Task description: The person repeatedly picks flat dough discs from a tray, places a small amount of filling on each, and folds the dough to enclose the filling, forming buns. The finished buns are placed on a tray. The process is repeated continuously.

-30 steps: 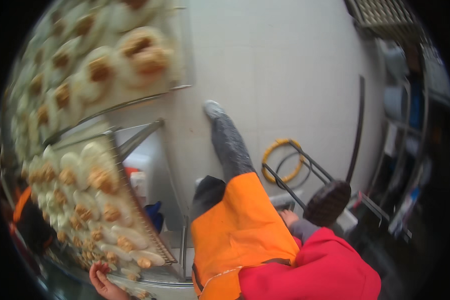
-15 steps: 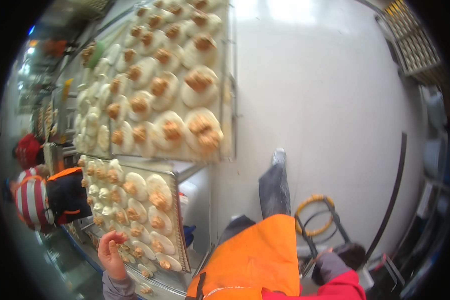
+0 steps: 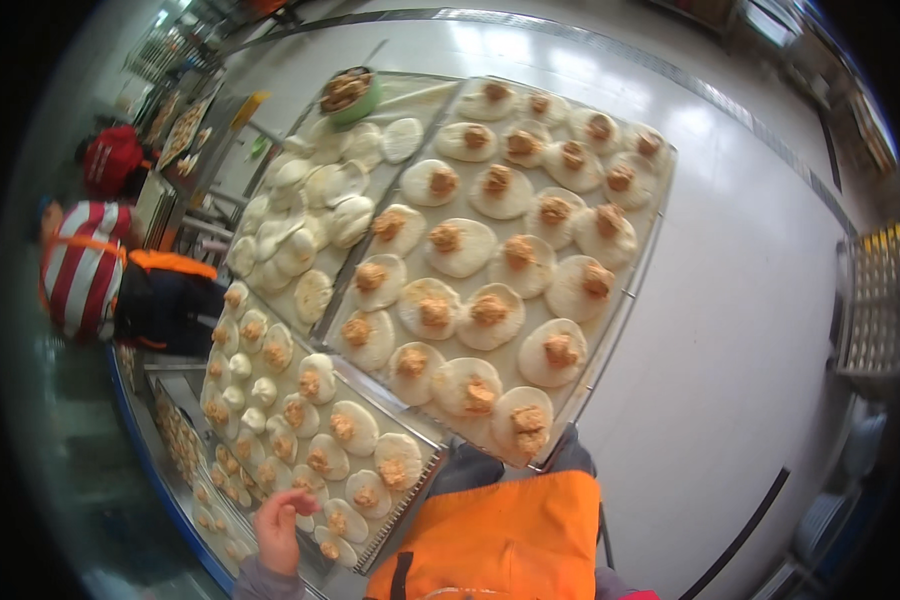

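My left hand (image 3: 278, 525) hovers at the near edge of the lower-left tray (image 3: 400, 508), thumb apart from loosely bent fingers, with nothing seen in it. Flat dough rounds topped with orange-brown filling cover this tray; some closed white dumplings (image 3: 263, 390) sit among them. In front of me, a larger tray (image 3: 595, 345) carries rows of dough rounds (image 3: 460, 247), each with a lump of filling (image 3: 489, 311). My right hand is out of view; only a bit of its sleeve (image 3: 615, 583) shows at the lower edge.
A green bowl of filling (image 3: 355, 98) stands at the far end, beside a heap of plain dough rounds (image 3: 295, 220). Two people, one in a striped shirt (image 3: 85, 270) and one in red (image 3: 112, 162), are at the left. A rack of trays (image 3: 875, 300) stands at the right.
The view has swung left, and the large tray now lies in front of me. My right hand, earlier at the lower right near a yellow ring, has left the view. My left hand stays raised.
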### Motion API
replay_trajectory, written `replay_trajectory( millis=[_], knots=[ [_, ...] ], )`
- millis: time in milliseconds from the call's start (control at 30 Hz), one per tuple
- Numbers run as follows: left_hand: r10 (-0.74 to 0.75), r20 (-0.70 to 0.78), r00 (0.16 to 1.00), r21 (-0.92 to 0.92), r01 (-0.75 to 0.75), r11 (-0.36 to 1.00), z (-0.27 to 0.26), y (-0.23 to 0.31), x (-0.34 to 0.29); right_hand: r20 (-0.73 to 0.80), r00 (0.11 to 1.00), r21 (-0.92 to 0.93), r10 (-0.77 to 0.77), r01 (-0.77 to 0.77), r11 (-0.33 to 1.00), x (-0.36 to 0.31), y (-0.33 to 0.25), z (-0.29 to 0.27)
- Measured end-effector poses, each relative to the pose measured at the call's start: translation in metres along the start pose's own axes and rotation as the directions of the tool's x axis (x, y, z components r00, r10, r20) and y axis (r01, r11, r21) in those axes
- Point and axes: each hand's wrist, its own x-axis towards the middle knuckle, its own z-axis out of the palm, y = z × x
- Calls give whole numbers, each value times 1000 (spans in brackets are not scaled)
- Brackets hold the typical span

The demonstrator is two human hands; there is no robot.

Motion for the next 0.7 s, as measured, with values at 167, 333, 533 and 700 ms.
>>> replay_trajectory(
  millis=[167, 333, 533, 700],
  knots=[
    [-107, -208, 972, -118, 84, 989, -43, -7, -11, 59, 959, 2, -278, 278, 961, 89, -142, -53],
    [-216, -291, 932, -148, 180, 973, -13, 5, -6, 219, 894, 29, -391, 395, 918, 162, -241, -62],
    [-384, -54, 922, -342, 345, 874, 106, 72, -1, 407, 858, -9, -314, 348, 938, 182, -233, -76],
    [-276, 53, 960, -361, 276, 891, 194, 83, 17, 508, 842, -153, -178, 292, 944, 178, -138, -113]
  ],
)
